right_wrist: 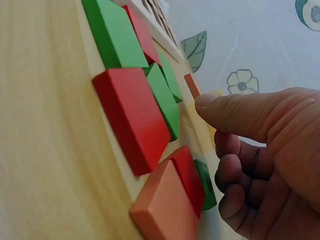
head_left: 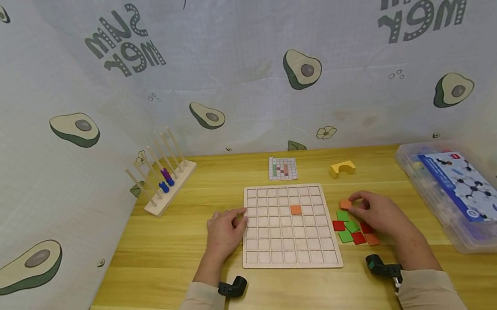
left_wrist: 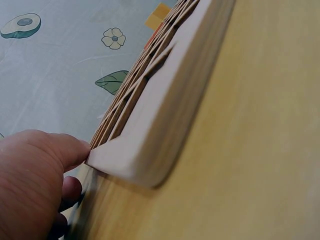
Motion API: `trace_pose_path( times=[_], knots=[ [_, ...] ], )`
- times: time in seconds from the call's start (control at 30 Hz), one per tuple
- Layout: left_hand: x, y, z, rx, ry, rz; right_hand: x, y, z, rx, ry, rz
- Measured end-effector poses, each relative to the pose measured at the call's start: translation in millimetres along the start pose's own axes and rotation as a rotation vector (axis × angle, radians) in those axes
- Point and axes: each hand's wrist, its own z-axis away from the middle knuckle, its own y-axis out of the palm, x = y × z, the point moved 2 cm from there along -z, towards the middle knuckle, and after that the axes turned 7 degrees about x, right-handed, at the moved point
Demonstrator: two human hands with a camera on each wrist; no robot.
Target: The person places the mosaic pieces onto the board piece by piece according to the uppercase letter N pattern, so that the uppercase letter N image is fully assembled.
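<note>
A wooden grid board (head_left: 289, 226) lies flat on the table, with one orange tile (head_left: 296, 209) in a cell of its upper right part. At the board's left edge, my left hand (head_left: 226, 232) touches the rim with thumb and fingertips; the left wrist view shows the thumb (left_wrist: 75, 149) right at the board's corner. My right hand (head_left: 376, 212) pinches another orange tile (head_left: 345, 204) between thumb and finger, to the right of the board. Below it lie loose green tiles (right_wrist: 111, 35), red tiles (right_wrist: 132, 117) and an orange tile (right_wrist: 167, 202).
Behind the board lies a small pattern card (head_left: 282, 168). A yellow arch block (head_left: 342, 168) stands at the back right. A clear plastic box (head_left: 448, 235) with a blue-and-white sheet occupies the right side. At the left is a peg stand (head_left: 175, 189) with blue and purple beads.
</note>
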Motion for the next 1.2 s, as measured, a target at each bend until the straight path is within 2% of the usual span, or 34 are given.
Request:
trace_pose_path(
  times=[0.53,0.7,0.87,1.2],
  knots=[
    [0.0,0.2,0.2,0.002,-0.005,0.000,22.0,-3.8,8.3,-0.004,-0.041,0.013],
    [0.0,0.3,0.4,0.003,-0.005,0.002,29.1,0.1,8.7,-0.006,-0.060,0.000],
    [1.0,0.5,0.3,0.002,-0.006,0.001,37.6,5.8,8.6,-0.021,-0.125,-0.005],
    [2.1,1.6,-0.6,-0.003,0.003,-0.008,51.3,19.8,8.5,0.028,-0.186,-0.035]
  ],
)
